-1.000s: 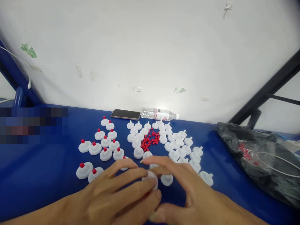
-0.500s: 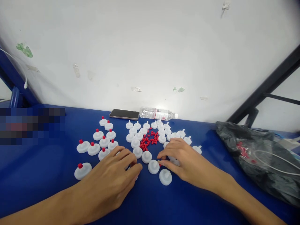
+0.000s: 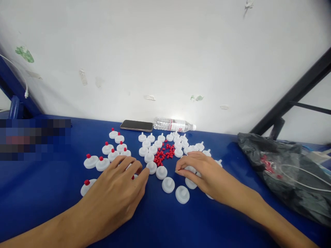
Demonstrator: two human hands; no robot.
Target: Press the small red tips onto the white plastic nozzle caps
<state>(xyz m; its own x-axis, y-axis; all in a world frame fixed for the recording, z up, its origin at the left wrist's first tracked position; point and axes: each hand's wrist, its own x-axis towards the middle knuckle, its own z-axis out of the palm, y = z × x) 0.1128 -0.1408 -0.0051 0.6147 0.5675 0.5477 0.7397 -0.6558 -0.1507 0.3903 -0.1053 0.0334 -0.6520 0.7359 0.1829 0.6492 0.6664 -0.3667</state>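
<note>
My left hand (image 3: pixel 113 193) is low over the capped white lids at the left, fingers curled, with a red tip showing between thumb and fingers; its grip is partly hidden. My right hand (image 3: pixel 207 172) is above uncapped white lids, its thumb and forefinger pinched together; anything between them is too small to make out. Between the hands stand white lids with bare nozzles (image 3: pixel 168 185). Small red caps (image 3: pixel 160 156) lie in a loose heap ringed by white lids. Several white lids with red caps (image 3: pixel 91 161) stand at the left.
A phone (image 3: pixel 137 125) and a clear bottle (image 3: pixel 174 125) lie along the wall at the back of the blue table (image 3: pixel 155 224). At the right is a black plastic bag (image 3: pixel 284 182), with a clear bag of red pieces and a white cable on it.
My left hand has moved a little left and up, over the capped lids. The fingertips of my right hand have come together, and the red piece near them no longer shows.
</note>
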